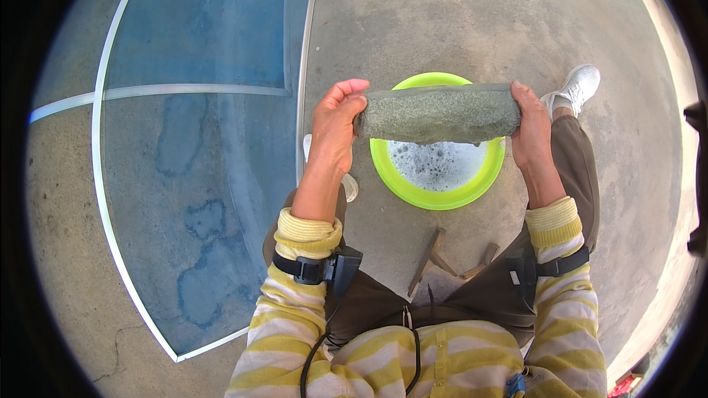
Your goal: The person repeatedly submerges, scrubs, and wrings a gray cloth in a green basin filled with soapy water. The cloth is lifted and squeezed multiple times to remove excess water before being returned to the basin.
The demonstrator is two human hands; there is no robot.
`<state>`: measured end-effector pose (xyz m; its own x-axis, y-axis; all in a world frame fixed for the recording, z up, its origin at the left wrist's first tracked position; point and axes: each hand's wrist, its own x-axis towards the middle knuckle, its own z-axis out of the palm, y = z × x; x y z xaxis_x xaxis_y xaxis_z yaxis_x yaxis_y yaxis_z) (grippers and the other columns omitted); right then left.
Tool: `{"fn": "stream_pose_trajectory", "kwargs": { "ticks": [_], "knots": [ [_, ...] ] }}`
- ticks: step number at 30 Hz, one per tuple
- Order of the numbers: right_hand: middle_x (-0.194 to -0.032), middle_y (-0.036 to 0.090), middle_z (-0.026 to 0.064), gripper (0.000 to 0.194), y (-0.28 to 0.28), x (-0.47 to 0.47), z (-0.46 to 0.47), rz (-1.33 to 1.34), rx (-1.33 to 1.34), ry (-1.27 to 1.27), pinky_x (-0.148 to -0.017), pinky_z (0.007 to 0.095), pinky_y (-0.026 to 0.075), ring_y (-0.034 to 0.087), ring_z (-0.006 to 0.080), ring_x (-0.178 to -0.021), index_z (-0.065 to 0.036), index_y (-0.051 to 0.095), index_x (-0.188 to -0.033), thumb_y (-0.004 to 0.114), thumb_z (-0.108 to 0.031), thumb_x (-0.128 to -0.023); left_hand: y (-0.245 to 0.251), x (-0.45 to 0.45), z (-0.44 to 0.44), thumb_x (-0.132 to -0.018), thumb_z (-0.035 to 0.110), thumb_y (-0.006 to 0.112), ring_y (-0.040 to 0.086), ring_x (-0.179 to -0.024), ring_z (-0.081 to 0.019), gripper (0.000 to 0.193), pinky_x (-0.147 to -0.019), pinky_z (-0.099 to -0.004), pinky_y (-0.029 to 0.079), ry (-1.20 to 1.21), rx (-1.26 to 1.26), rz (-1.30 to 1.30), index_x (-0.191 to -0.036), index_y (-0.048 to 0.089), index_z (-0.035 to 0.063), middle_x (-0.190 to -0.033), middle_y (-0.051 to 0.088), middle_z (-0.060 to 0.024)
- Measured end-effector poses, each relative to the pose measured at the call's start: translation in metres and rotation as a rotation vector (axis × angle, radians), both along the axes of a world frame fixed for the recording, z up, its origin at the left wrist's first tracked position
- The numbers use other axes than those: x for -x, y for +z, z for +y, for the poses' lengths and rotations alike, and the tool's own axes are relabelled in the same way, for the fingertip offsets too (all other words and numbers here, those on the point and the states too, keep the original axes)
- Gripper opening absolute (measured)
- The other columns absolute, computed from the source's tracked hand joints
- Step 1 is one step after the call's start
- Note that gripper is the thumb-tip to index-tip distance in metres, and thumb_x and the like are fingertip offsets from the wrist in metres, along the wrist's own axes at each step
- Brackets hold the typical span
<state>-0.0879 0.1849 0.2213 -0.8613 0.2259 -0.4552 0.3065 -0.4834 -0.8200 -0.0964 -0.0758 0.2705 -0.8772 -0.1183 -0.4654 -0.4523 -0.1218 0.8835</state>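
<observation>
A folded grey-green towel (pixel 440 113) with a fuzzy surface is stretched level between my two hands. My left hand (pixel 336 124) grips its left end, with the thumb on top. At the other end my right hand (pixel 531 124) has hold of the cloth, its thumb along the upper corner. Beneath the towel, a lime-green plastic basin (pixel 437 199) sits on the concrete floor. Soapy water (pixel 437 168) with white foam and bubbles shows inside it. The towel hides the middle of the basin.
To my left are window screens with blue mesh (pixel 166 204) and white metal frames (pixel 99 143), overlapping each other. Wet-looking patches mark the mesh. Wooden legs (pixel 426 262), probably of a low stool, show between my knees. My white shoe (pixel 581 85) stands right of the basin.
</observation>
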Motion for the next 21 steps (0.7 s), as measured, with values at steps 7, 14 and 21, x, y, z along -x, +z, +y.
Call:
{"fn": "stream_pose_trajectory", "kwargs": {
  "ticks": [7, 14, 21],
  "knots": [
    [-0.077, 0.05, -0.0037, 0.015, -0.0037, -0.0001, 0.0017, 0.02, -0.015, 0.01, -0.059, 0.0207, 0.039, 0.047, 0.0048, -0.068, -0.007, 0.056, -0.088, 0.053, -0.022, -0.088, -0.0026, 0.0006, 0.001, -0.083, 0.003, 0.051, 0.049, -0.068, -0.0059, 0.019, -0.062, -0.0209, 0.041, -0.001, 0.03, 0.007, -0.102, 0.056, 0.0035, -0.078, 0.054, 0.0018],
    [-0.077, 0.049, -0.0035, 0.017, -0.0053, -0.0005, 0.0023, 0.022, -0.053, 0.006, -0.061, 0.0212, 0.038, 0.046, 0.0054, -0.07, -0.007, 0.056, -0.087, 0.052, -0.023, -0.088, -0.003, -0.0001, 0.0028, -0.084, 0.007, 0.052, 0.049, -0.069, -0.0059, 0.018, -0.064, -0.0224, 0.041, -0.018, 0.087, -0.003, -0.102, 0.057, 0.0062, -0.08, 0.054, 0.0025],
    [-0.079, 0.053, -0.0016, 0.018, -0.0039, -0.0018, 0.0019, 0.032, -0.042, 0.005, -0.067, 0.0226, 0.041, 0.049, 0.0072, -0.073, -0.005, 0.057, -0.09, 0.053, -0.022, -0.088, -0.0026, -0.0015, 0.0048, -0.085, 0.008, 0.052, 0.052, -0.073, -0.0065, 0.017, -0.067, -0.0228, 0.042, -0.036, 0.133, -0.022, -0.101, 0.057, 0.0072, -0.082, 0.056, 0.0022]
  ]
}}
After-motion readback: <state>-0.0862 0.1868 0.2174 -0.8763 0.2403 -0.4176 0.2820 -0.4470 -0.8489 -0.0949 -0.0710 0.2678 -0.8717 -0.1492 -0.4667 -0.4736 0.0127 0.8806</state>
